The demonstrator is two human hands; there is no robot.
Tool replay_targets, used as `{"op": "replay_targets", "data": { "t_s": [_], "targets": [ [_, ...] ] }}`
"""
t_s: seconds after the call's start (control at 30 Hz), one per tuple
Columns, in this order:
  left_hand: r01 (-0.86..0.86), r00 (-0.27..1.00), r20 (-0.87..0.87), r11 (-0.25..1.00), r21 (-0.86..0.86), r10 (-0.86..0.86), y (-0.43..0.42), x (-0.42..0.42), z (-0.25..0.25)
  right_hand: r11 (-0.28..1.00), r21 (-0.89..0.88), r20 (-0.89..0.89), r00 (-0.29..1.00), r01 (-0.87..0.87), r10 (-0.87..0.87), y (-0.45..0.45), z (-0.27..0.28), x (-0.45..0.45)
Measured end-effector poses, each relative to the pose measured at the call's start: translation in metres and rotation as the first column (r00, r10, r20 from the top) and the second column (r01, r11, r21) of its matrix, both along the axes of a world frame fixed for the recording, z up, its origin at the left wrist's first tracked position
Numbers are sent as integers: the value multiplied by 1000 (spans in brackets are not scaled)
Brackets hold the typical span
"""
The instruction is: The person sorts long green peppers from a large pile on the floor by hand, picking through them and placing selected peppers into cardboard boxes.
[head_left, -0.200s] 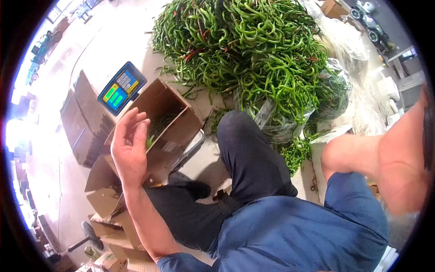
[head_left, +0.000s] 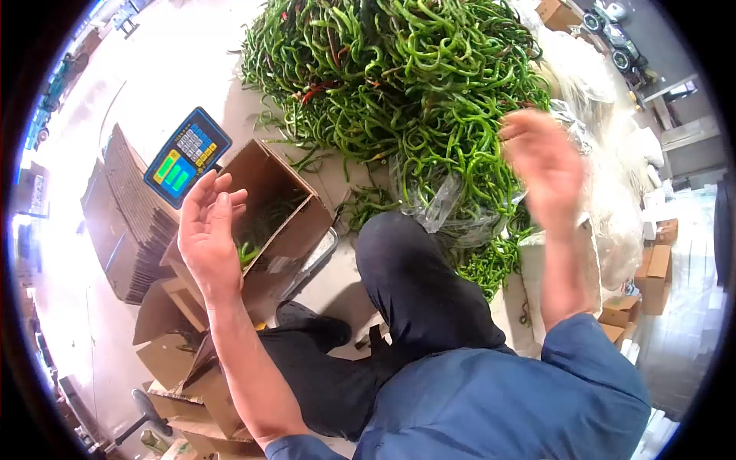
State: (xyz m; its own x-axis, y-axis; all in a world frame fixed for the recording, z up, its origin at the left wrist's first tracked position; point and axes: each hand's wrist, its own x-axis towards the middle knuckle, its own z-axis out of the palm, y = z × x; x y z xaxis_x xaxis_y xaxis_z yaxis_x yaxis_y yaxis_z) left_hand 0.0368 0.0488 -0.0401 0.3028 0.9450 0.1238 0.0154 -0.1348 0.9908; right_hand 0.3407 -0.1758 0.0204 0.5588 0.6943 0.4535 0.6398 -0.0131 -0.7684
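Observation:
My left hand [head_left: 211, 241] hovers over the near left side of an open cardboard box [head_left: 295, 230], its fingers loosely curled and apart, with nothing seen in them. Some green peppers [head_left: 247, 253] show inside the box, just beside that hand. A large heap of long green chili peppers [head_left: 399, 84], with a few red ones, fills the top middle. At its right edge is my right hand [head_left: 546, 165], blurred by motion; its fingers look extended and no object shows in them.
A scale display [head_left: 188, 157] stands behind the box, above the scale platform [head_left: 314, 264]. Flattened cardboard [head_left: 126, 222] leans at the left, with open cartons [head_left: 172, 337] nearer me. Clear plastic [head_left: 445, 203] lies around the heap's base. More boxes [head_left: 655, 276] stand at the right.
My right hand has swung in from the far right to the heap's right edge. My left hand stays over the box, and the view has shifted slightly.

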Motion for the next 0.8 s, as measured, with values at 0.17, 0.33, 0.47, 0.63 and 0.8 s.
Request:
{"op": "replay_targets", "data": {
  "t_s": [0.17, 0.33, 0.47, 0.63, 0.8],
  "targets": [
    [-68, 989, -121, 993, 96, 80, 1, 2, -21, 664, -679, -247, 950, -311, 192, 29, -241, -1],
    [-136, 965, -208, 983, 123, 160, -13, -12, -11, 503, -787, -268, 932, -358, 246, 56, -385, -60],
    [-140, 919, -343, 974, 179, 195, -15, -32, -15, 498, -839, -53, 944, -220, 326, 88, -402, -92],
    [-236, 939, -239, 968, 82, 249, -10, -51, -27, 650, -757, 317, 831, -70, 458, 122, -410, -70],
    [-216, 936, -272, 975, 60, 224, -9, -50, -24, 105, -994, 0, 959, -31, 283, 162, -433, -61]
  ]
}}
